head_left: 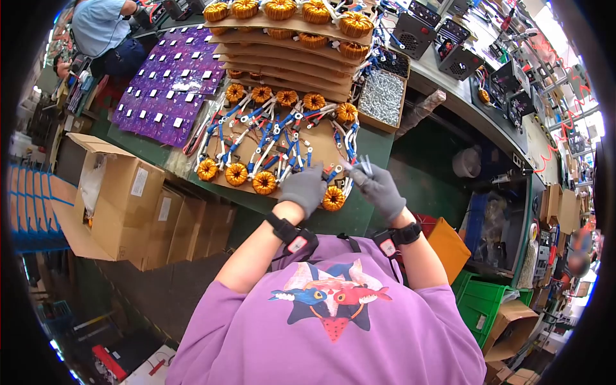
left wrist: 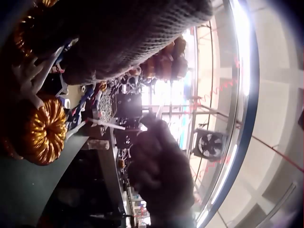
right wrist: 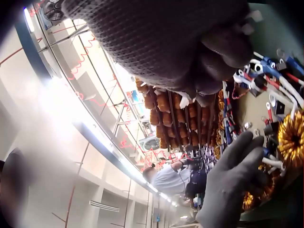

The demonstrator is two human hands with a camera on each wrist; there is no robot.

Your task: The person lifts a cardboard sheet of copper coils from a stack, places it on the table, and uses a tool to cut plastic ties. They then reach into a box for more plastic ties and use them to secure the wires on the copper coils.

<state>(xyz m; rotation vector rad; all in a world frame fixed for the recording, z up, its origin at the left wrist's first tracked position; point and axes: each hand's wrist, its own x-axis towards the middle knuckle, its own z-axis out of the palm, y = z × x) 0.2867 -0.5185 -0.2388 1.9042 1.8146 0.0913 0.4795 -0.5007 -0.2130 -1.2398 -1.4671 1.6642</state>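
My gloved left hand [head_left: 303, 190] is at the near edge of a cardboard sheet [head_left: 321, 142] of wired coils, its fingertips over the wire ends. In the right wrist view its fingers [right wrist: 240, 145] look loosely bent, with nothing visible between them. My gloved right hand [head_left: 380, 192] is raised just to the right and pinches several thin white strips [head_left: 366, 165]. Below and between the hands lies a copper-wound ring coil [head_left: 333, 198] with blue and white leads. More coils [head_left: 264, 183] sit along the near edge, their leads ending in ring terminals.
Behind the sheet rises a stack of cardboard layers [head_left: 282, 54] carrying coils. A box of small metal parts [head_left: 382, 96] stands at the right, purple circuit boards [head_left: 167, 83] lie left, and cardboard boxes [head_left: 131, 208] stand beside the bench. A person [head_left: 102, 29] sits at the far left.
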